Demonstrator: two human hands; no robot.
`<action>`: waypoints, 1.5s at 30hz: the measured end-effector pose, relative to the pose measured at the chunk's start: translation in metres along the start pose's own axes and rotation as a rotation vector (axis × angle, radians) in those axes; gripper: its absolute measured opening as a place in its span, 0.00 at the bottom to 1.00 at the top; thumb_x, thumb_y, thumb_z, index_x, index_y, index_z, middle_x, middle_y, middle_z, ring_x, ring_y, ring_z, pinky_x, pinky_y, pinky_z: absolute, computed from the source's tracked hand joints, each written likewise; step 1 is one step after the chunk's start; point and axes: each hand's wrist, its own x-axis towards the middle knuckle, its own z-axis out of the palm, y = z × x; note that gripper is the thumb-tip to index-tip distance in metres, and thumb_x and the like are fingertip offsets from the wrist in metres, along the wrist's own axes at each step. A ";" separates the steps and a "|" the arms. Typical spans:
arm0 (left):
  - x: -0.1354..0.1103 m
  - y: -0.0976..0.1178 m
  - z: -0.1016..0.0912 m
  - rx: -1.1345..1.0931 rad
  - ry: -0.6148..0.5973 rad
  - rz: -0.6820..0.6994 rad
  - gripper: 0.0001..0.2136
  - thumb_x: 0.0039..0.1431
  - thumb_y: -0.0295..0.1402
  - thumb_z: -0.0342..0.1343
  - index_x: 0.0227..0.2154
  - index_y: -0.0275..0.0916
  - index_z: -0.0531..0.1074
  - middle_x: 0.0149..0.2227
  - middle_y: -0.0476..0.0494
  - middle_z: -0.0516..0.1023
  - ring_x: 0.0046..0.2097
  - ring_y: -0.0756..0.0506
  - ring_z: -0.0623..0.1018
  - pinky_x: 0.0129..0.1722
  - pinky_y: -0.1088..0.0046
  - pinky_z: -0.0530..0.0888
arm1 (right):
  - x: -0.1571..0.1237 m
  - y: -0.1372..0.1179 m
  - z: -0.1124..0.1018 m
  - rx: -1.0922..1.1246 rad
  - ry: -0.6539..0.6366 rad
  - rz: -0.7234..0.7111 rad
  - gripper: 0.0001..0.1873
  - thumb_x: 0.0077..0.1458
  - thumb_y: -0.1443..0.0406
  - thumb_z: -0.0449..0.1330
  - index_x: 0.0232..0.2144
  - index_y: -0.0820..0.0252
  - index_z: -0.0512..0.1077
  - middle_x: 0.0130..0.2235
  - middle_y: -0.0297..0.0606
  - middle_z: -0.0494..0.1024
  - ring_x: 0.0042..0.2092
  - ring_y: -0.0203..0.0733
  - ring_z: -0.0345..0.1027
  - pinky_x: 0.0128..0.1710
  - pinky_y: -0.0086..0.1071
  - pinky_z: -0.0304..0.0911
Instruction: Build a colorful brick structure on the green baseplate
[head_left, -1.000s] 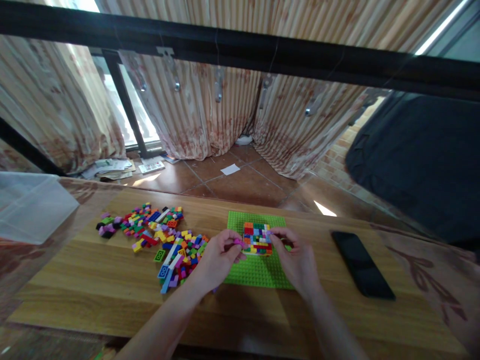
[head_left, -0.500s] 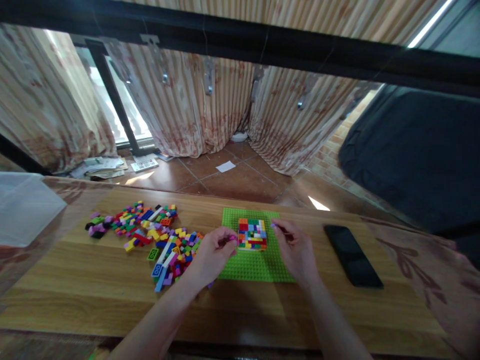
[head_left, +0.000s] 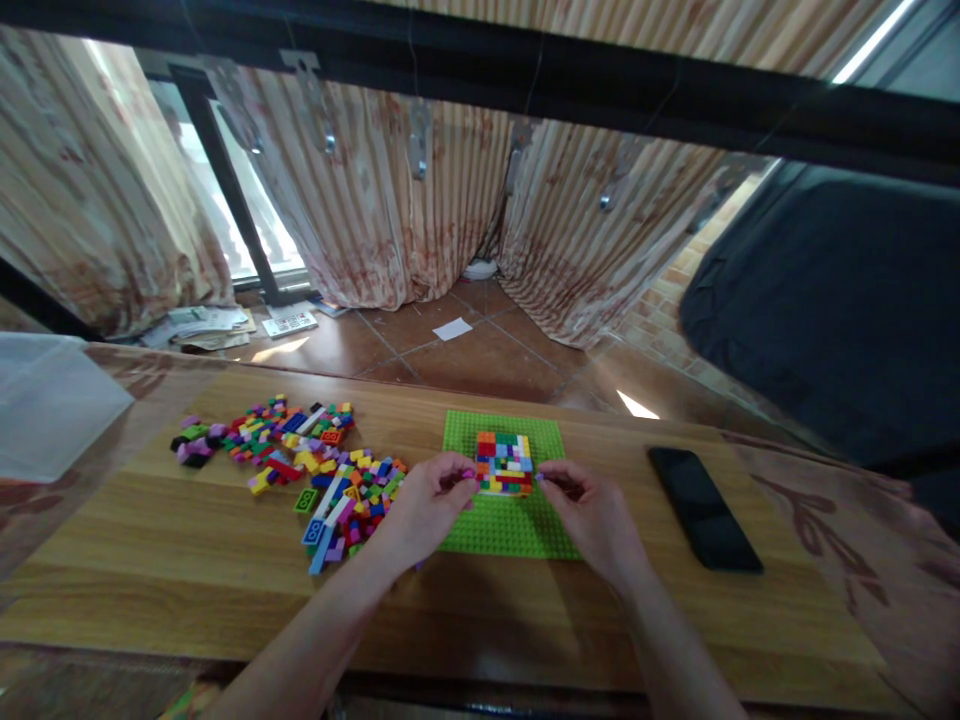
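Note:
A green baseplate [head_left: 495, 530] lies on the wooden table, carrying a block of many-coloured toy bricks [head_left: 504, 462] built up in rows. My left hand [head_left: 439, 495] is closed at the block's left side, with a small magenta brick [head_left: 469, 474] pinched between thumb and fingertips. At the right side, my right hand [head_left: 589, 505] pinches a small purple brick [head_left: 539, 477], close to the block's right edge. Whether either held brick touches the block I cannot tell. Left of my left hand spreads a pile of loose bricks [head_left: 367, 490] in many colours and sizes.
A black smartphone [head_left: 705, 508] lies on the wooden table [head_left: 187, 570] to the right of the baseplate. At the far left stands a translucent white plastic bin [head_left: 52, 405]. Beyond the table are papers [head_left: 199, 325] on the tiled floor and patterned curtains [head_left: 360, 220].
My right hand has moved left, bringing the purple brick close to the block's right edge. My left hand stays nearly in place with the magenta brick. The camera view has shifted slightly.

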 end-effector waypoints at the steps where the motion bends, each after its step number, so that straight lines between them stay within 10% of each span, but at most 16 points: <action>1: 0.000 0.000 0.000 0.009 -0.002 -0.002 0.08 0.51 0.35 0.57 0.31 0.36 0.72 0.26 0.49 0.74 0.27 0.51 0.73 0.27 0.77 0.70 | -0.001 -0.001 0.001 0.006 0.002 0.017 0.11 0.52 0.59 0.60 0.35 0.57 0.77 0.35 0.38 0.81 0.37 0.43 0.74 0.40 0.37 0.67; 45: -0.003 -0.005 0.003 0.112 -0.044 0.039 0.07 0.54 0.34 0.54 0.32 0.37 0.73 0.26 0.48 0.73 0.29 0.49 0.72 0.28 0.76 0.67 | -0.001 -0.018 0.015 0.039 0.051 0.050 0.11 0.50 0.56 0.61 0.30 0.56 0.78 0.32 0.37 0.81 0.35 0.43 0.74 0.37 0.34 0.67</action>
